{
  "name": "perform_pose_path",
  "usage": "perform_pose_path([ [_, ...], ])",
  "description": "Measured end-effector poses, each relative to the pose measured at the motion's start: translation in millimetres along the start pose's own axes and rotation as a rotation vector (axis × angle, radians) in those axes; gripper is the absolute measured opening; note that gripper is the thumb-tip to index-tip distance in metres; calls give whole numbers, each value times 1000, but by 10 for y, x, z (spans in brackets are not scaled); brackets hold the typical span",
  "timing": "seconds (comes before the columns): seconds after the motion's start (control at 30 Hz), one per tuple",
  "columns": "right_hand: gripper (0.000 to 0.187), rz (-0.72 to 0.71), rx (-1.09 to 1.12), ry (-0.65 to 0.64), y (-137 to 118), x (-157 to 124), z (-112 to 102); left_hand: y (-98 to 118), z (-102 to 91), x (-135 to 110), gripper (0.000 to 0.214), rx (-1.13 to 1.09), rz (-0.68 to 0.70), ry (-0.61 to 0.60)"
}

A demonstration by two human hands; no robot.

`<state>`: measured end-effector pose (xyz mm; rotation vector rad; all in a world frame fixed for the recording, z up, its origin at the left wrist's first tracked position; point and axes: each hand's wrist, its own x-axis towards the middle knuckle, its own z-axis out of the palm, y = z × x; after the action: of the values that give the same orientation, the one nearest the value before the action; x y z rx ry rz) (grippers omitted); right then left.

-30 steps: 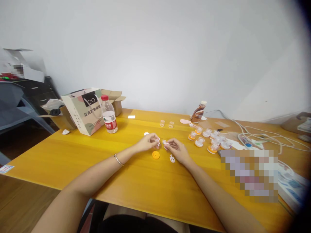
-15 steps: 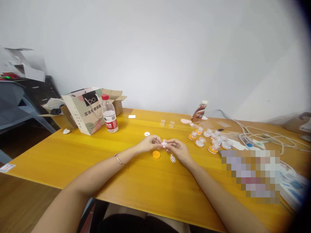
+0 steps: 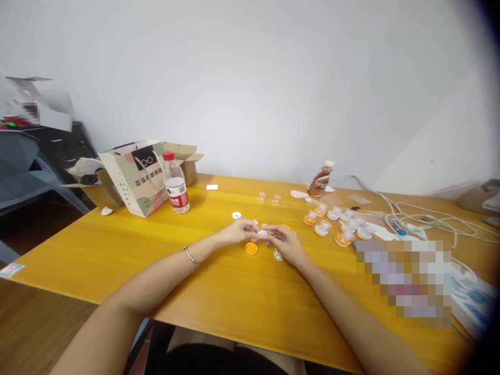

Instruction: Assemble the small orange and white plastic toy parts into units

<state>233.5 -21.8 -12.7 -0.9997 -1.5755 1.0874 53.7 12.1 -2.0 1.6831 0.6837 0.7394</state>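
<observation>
A pale wall [image 3: 250, 88] is being met by the back edge of the yellow table [image 3: 195, 291], whose wood is looking smooth. Between the front edge and the hands, a broad strip of this wood is being seen. Toward the left corner of the back edge, a stiff paper bag [image 3: 142, 182] is being seen upright, beside a clear plastic bottle [image 3: 176, 192]. Over the table's middle, the left hand [image 3: 242, 231] and the right hand [image 3: 287, 244] are being held near each other. Toward the back edge, two clear round cups [image 3: 261, 197] are being shown. A round orange disc [image 3: 251, 249] is being seen just below the fingertips. Between the hands, a white openwork piece [image 3: 262, 234] is being pinched by the fingertips of both.
</observation>
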Motion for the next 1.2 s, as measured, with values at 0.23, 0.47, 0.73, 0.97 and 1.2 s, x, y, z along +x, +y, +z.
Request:
perform_pose_path([
  [0.23,25,64,-31,-50,14,-17,-18,43,-1,-32,25,159,19,-54],
  [0.47,16,9,-105,-37,-32,-16,-20,109,18,-73,33,272,32,-71],
  [0.73,19,22,-107,-36,-67,-25,-12,40,25,-61,28,418,137,-19],
  [0.97,22,-21,-180,-31,-110,-49,-7,61,43,-59,24,396,133,15],
  [1.2,27,9,-24,9,-93,-24,10,93,32,-35,26,309,114,24],
])
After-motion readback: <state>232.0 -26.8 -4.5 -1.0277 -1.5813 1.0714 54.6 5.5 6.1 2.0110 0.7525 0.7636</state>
